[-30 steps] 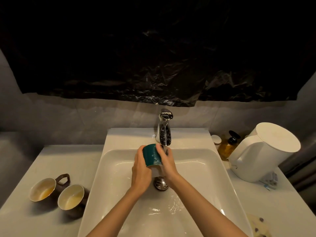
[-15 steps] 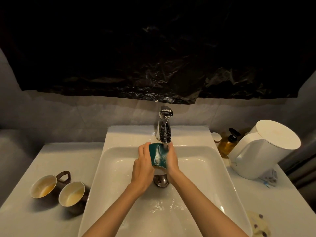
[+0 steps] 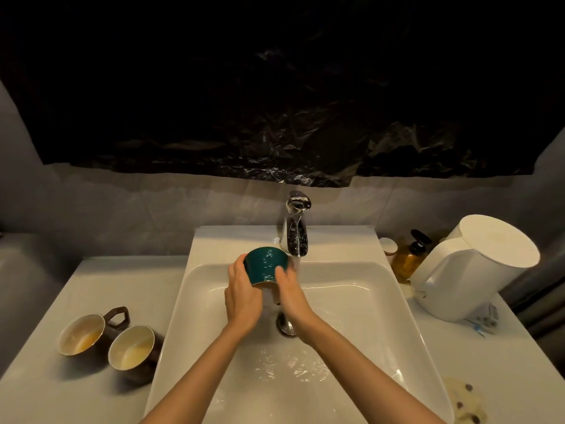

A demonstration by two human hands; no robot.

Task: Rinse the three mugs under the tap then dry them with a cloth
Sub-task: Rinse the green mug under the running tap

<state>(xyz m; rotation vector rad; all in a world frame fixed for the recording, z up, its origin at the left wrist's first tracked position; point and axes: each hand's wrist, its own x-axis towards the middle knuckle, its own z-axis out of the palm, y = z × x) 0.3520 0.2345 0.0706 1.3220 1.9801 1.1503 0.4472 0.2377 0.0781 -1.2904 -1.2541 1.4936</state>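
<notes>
A teal mug [image 3: 265,264] is held upside down over the white sink [image 3: 382,304], its base up, just left of the chrome tap [image 3: 295,231]. Water runs from the spout and pours out of the mug's mouth. My left hand [image 3: 243,293] grips the mug's left side. My right hand [image 3: 292,293] holds its right side with fingers on the wall. Two brown mugs stand on the left counter, one with a handle [image 3: 82,333] and one nearer the sink [image 3: 132,347]; both have yellowish liquid inside.
A white kettle [image 3: 470,267] stands on the right counter with an amber pump bottle [image 3: 409,258] behind it. A pale spotted cloth [image 3: 466,402] lies at the front right. The drain plug [image 3: 287,324] sits under my wrists. Black plastic sheeting covers the wall above.
The mug has turned from tilted under the stream to base-up and shifted slightly left of the tap. Water now spills out of its mouth.
</notes>
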